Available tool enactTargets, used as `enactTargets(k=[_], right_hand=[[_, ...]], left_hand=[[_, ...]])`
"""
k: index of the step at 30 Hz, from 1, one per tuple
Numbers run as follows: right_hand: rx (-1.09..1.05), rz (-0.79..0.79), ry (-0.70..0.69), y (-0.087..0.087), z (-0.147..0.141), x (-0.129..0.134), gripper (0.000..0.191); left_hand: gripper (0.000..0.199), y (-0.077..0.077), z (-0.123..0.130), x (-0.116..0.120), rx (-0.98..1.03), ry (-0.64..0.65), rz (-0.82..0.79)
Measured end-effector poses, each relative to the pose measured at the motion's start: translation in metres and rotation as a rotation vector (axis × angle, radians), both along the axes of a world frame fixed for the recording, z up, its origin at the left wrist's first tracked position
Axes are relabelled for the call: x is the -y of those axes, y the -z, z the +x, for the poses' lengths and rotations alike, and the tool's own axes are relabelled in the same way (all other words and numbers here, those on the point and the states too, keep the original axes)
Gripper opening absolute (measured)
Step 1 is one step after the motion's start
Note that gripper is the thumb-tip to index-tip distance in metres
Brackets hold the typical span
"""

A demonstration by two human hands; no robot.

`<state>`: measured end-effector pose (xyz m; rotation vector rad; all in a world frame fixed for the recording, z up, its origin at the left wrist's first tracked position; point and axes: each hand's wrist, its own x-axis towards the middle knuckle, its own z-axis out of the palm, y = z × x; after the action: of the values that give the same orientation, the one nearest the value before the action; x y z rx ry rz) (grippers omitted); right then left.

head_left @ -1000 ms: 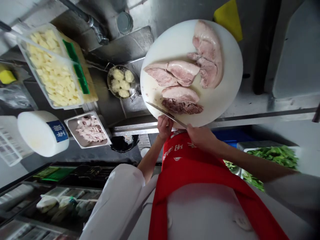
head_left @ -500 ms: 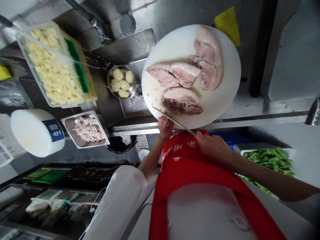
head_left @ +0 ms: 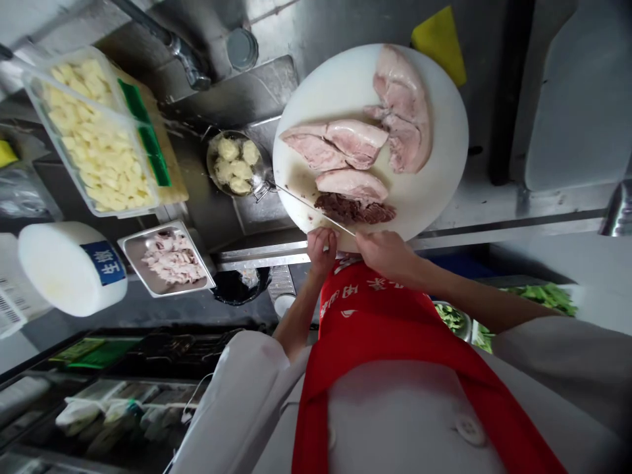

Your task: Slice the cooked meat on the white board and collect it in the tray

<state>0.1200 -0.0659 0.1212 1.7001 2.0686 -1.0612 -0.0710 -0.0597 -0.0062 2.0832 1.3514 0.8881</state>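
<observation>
Steel runs as a thin line from your right hand, whose fingers are wrapped round the knife. Your left hand sits just beside the blade at the near edge of the round cutting board, fingers curled; you can't tell from here whether they pinch anything. The blade crosses the board's near-left part, its tip close to the round pan of pale lumps, and it hides a little of the board behind it. Farther left you have a clear tub of pale yellow chunks, a metal tray of cut meat and a white block with a blue label. Beyond the board are a faucet and a yellow sheet; low on your right lie leafy greens, partly behind your arm.

On the board, just past your knife, lies the dark meat piece, ragged and brown under a pale fatty band. Two pinkish meat slabs with smooth whitish rinds lie beyond it.
</observation>
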Motion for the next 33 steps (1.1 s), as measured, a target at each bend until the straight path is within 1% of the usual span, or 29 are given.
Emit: enactTargets(k=[3,5,8,10,11,13,16,18,20,21,23,28,31,33], right_hand=[[0.016,-0.079,-0.033,-0.017,0.005,0.025,0.027],[0.033,-0.141,-0.04,-0.026,0.009,0.042,0.028],[0.074,-0.253,-0.029,-0.035,0.016,0.063,0.028],[0.088,-0.31,-0.021,-0.036,0.018,0.068,0.03],[0.088,-0.318,-0.015,-0.034,0.017,0.067,0.03],[0.072,-0.293,-0.005,-0.025,0.007,0.055,0.032],[0.017,-0.166,0.011,-0.004,-0.011,0.022,0.034],[-0.005,-0.098,0.03,0.005,-0.018,0.003,0.033],[-0.007,-0.065,0.035,0.007,-0.016,-0.005,0.031],[-0.002,-0.062,0.028,0.004,-0.013,-0.004,0.03],[0.018,-0.072,0.007,-0.006,-0.006,0.006,0.03],[0.09,-0.209,-0.026,-0.031,0.009,0.055,0.029],[0.121,-0.286,-0.028,-0.038,0.015,0.075,0.029],[0.12,-0.31,-0.025,-0.036,0.014,0.074,0.029]], left_hand=[[0.022,0.007,-0.002,0.001,-0.009,0.03,0.065],[0.023,0.01,-0.003,0.001,-0.007,0.039,0.075],[0.025,0.011,-0.005,0.001,-0.006,0.054,0.024],[0.026,0.011,-0.005,0.001,-0.008,0.063,-0.021],[0.026,0.011,-0.005,0.0,-0.007,0.065,-0.031],[0.025,0.01,-0.005,0.0,0.011,0.073,-0.022],[0.023,0.007,-0.006,0.002,0.045,0.079,-0.025],[0.024,0.004,-0.006,0.003,0.036,0.054,-0.049],[0.026,0.002,-0.006,0.005,0.007,0.023,-0.062],[0.026,0.003,-0.006,0.005,-0.002,0.022,-0.063],[0.025,0.004,-0.005,0.005,-0.001,0.032,-0.055],[0.023,0.012,-0.009,0.003,0.008,0.077,-0.03],[0.023,0.013,-0.011,0.002,0.019,0.089,-0.033],[0.025,0.013,-0.011,0.002,-0.006,0.086,-0.045]])
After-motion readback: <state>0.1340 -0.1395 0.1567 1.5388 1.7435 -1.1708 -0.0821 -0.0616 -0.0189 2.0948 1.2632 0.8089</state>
